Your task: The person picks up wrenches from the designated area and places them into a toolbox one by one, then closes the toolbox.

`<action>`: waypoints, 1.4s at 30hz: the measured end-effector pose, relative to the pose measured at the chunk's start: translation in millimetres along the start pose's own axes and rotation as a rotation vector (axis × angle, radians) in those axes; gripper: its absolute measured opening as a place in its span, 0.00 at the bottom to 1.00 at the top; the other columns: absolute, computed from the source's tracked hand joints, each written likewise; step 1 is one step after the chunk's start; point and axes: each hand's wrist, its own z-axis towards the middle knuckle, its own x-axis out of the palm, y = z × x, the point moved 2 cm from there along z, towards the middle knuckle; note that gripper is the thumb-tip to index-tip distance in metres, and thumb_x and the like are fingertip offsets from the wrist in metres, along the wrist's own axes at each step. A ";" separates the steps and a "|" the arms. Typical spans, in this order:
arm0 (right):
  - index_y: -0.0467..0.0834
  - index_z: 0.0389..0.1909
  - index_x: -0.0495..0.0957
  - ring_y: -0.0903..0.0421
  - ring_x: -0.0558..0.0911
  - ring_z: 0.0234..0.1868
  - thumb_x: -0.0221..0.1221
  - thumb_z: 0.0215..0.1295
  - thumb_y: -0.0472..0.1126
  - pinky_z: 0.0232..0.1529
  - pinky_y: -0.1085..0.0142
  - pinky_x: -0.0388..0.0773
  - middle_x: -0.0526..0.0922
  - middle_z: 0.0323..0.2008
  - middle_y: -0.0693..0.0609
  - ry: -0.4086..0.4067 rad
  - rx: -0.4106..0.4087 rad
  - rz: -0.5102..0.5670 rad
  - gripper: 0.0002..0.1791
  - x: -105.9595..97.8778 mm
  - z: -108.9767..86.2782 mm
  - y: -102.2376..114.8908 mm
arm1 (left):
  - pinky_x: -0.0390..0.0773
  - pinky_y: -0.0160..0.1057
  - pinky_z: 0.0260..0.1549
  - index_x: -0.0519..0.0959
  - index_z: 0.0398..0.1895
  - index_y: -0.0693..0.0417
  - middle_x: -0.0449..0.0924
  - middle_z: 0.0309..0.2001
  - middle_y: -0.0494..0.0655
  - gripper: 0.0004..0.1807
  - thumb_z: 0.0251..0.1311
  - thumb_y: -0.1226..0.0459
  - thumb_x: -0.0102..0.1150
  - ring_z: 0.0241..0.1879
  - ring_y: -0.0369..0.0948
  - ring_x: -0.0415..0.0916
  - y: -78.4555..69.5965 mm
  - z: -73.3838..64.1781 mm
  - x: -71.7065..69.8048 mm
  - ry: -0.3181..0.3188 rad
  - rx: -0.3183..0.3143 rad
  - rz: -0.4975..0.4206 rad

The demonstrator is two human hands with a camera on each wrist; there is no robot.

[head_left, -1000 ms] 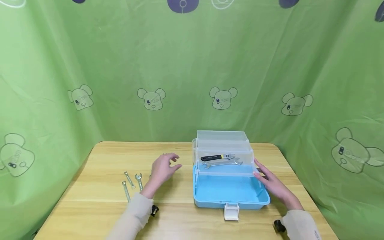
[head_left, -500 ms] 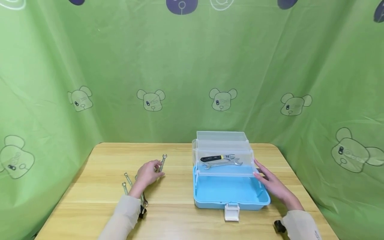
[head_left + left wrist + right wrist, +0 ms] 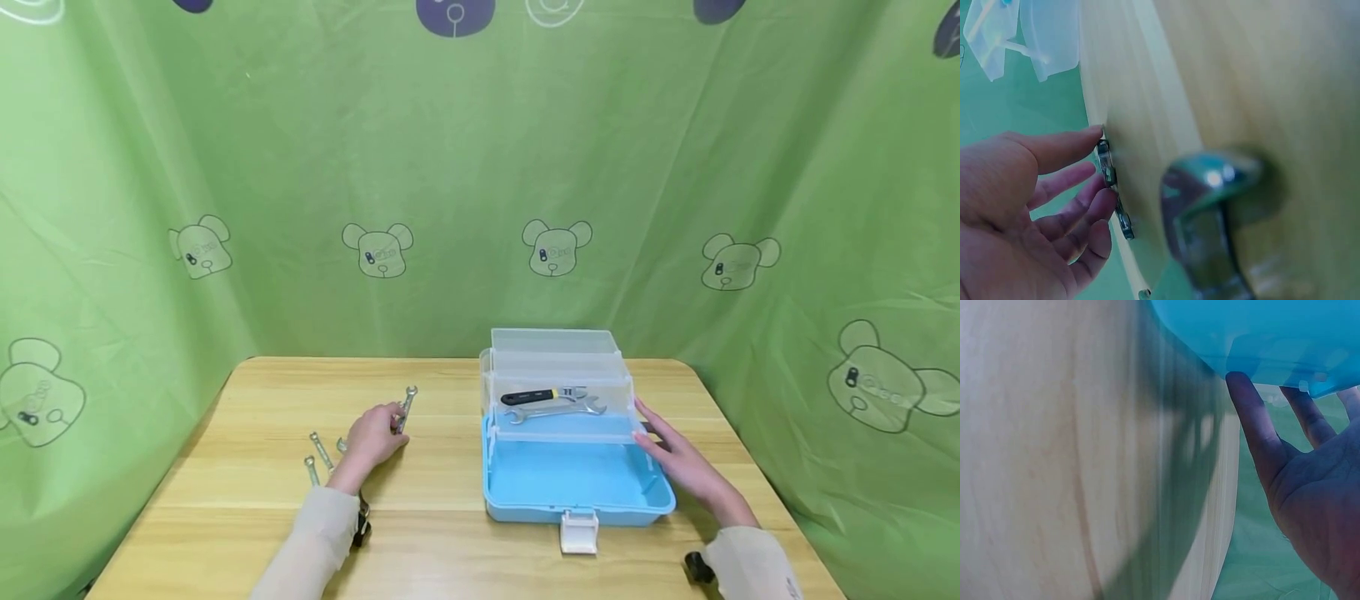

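Note:
My left hand (image 3: pixel 378 435) is low over the table's left half, thumb and fingertips pinching a small silver wrench (image 3: pixel 407 404) that points away from me. In the left wrist view this wrench (image 3: pixel 1105 164) shows edge-on at the thumb and fingertips. My right hand (image 3: pixel 686 462) rests against the right side of a light blue toolbox (image 3: pixel 577 515), its fingers fairly straight; the right wrist view has the fingertips at the blue wall (image 3: pixel 1272 337). The toolbox stands with its clear trays raised. One tray holds a black-handled adjustable wrench (image 3: pixel 531 397) and an open-end wrench (image 3: pixel 551 410).
Two small wrenches, one farther back (image 3: pixel 322 450) and one nearer (image 3: pixel 311 469), lie left of my left wrist. A larger wrench (image 3: pixel 342 445) is partly hidden under that forearm. A white latch (image 3: pixel 579 533) hangs at the toolbox front. Green curtain (image 3: pixel 465 167) surrounds the wooden table.
My left hand has moved left and down from between the wrenches and the toolbox to the small wrench, and its fingers have closed on it. The right hand stays at the toolbox.

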 end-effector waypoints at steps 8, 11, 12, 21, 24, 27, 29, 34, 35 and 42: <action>0.62 0.84 0.35 0.21 0.55 0.75 0.45 0.81 0.63 0.68 0.25 0.60 0.48 0.79 0.25 0.006 0.016 0.006 0.41 0.2 -1.5 -2.1 | 0.83 0.55 0.45 0.83 0.54 0.59 0.88 0.38 0.51 0.23 0.52 0.70 0.76 0.39 0.49 0.84 -5.9 -4.8 0.2 0.009 0.050 -0.062; 0.63 0.84 0.35 0.20 0.55 0.75 0.44 0.81 0.63 0.68 0.25 0.59 0.48 0.79 0.26 0.003 0.014 0.006 0.41 0.2 -1.7 -2.4 | 0.82 0.55 0.47 0.82 0.53 0.61 0.87 0.38 0.52 0.23 0.52 0.71 0.76 0.39 0.49 0.83 -5.6 -6.6 -0.4 0.015 0.077 -0.068; 0.63 0.84 0.35 0.21 0.55 0.75 0.45 0.81 0.63 0.68 0.25 0.59 0.48 0.79 0.26 0.001 0.012 0.007 0.41 0.3 -1.6 -2.2 | 0.82 0.55 0.47 0.82 0.52 0.61 0.87 0.38 0.52 0.22 0.52 0.71 0.76 0.39 0.49 0.83 -5.5 -7.6 -0.8 0.015 0.081 -0.060; 0.64 0.84 0.35 0.21 0.54 0.75 0.45 0.80 0.64 0.69 0.26 0.58 0.47 0.79 0.26 0.004 0.018 0.017 0.41 1.4 -1.2 -0.7 | 0.82 0.51 0.42 0.80 0.42 0.62 0.82 0.34 0.52 0.13 0.56 0.70 0.73 0.36 0.48 0.78 -8.0 -13.7 -2.3 0.023 0.095 0.037; 0.62 0.84 0.35 0.21 0.55 0.75 0.45 0.80 0.64 0.69 0.26 0.59 0.48 0.79 0.26 0.003 0.020 0.014 0.41 1.2 -0.9 0.4 | 0.81 0.49 0.41 0.79 0.42 0.61 0.78 0.34 0.50 0.13 0.57 0.70 0.72 0.35 0.45 0.75 -7.6 -14.2 -1.6 0.043 0.090 0.036; 0.61 0.84 0.35 0.22 0.56 0.75 0.45 0.80 0.63 0.69 0.26 0.61 0.49 0.79 0.26 0.002 0.014 0.008 0.41 0.9 -0.7 1.2 | 0.81 0.47 0.39 0.80 0.41 0.61 0.76 0.34 0.49 0.11 0.56 0.73 0.71 0.34 0.44 0.73 -6.2 -14.1 -1.2 0.041 0.096 0.035; 0.61 0.84 0.36 0.22 0.56 0.75 0.45 0.80 0.63 0.69 0.26 0.62 0.49 0.79 0.26 0.001 0.013 0.007 0.42 0.8 -0.7 1.4 | 0.81 0.47 0.38 0.81 0.40 0.60 0.76 0.34 0.49 0.10 0.55 0.75 0.70 0.34 0.44 0.73 -5.3 -14.2 -1.6 0.030 0.109 0.027; 0.61 0.84 0.35 0.21 0.54 0.76 0.45 0.80 0.64 0.69 0.25 0.59 0.47 0.79 0.26 0.008 0.025 0.009 0.42 0.3 -0.7 1.7 | 0.82 0.46 0.35 0.83 0.37 0.59 0.83 0.33 0.50 0.08 0.56 0.76 0.68 0.33 0.44 0.77 -4.2 -13.5 -3.9 0.009 0.115 -0.015; 0.61 0.84 0.35 0.21 0.54 0.76 0.45 0.80 0.64 0.69 0.25 0.59 0.47 0.79 0.26 0.009 0.027 0.010 0.42 0.3 -0.8 1.7 | 0.82 0.46 0.36 0.83 0.38 0.59 0.84 0.33 0.50 0.08 0.57 0.76 0.67 0.33 0.44 0.78 -4.3 -13.4 -4.3 0.012 0.106 -0.026; 0.65 0.83 0.34 0.21 0.55 0.75 0.45 0.80 0.65 0.69 0.26 0.60 0.48 0.79 0.26 0.011 0.030 0.007 0.42 0.7 -1.2 0.7 | 0.84 0.51 0.41 0.82 0.42 0.61 0.83 0.36 0.53 0.09 0.60 0.76 0.64 0.37 0.47 0.79 -6.8 -15.4 -8.2 0.005 0.092 -0.073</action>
